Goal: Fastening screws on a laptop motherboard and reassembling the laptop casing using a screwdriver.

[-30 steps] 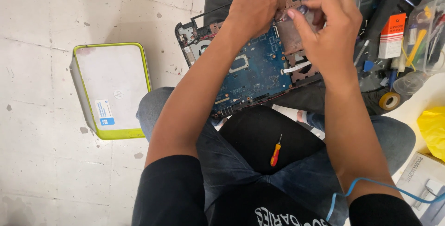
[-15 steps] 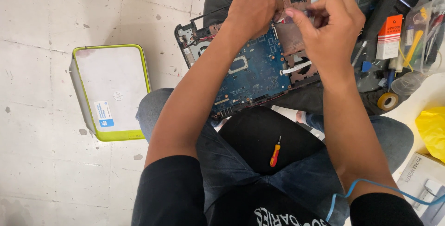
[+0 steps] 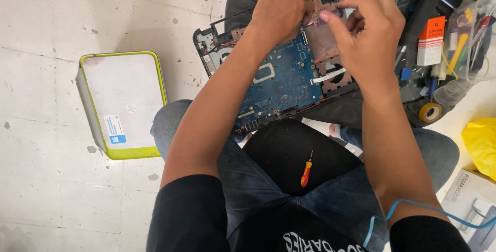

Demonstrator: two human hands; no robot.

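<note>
An opened laptop base (image 3: 206, 42) with a bare blue circuit board (image 3: 281, 79) lies on the floor in front of my knees. My left hand (image 3: 281, 6) rests on its far edge with the fingers spread, pressing down and holding nothing. Just right of it, my right hand (image 3: 369, 22) has thumb and forefinger pinched on a small part (image 3: 337, 12) above the brown inner panel (image 3: 323, 42). What the part is stays too small to tell. A white ribbon cable (image 3: 330, 74) lies loose on the board.
An orange-handled screwdriver (image 3: 306, 172) lies on my lap. A white device with a lime-green rim (image 3: 124, 102) sits on the tiled floor at left. At right are an orange box (image 3: 430, 40), a tape roll (image 3: 430, 111), tools, a yellow bag (image 3: 480, 146) and a white box (image 3: 467, 195).
My right hand has drifted slightly left toward my left hand, the pinched fingers turning over the panel. The left hand and the laptop have stayed put.
</note>
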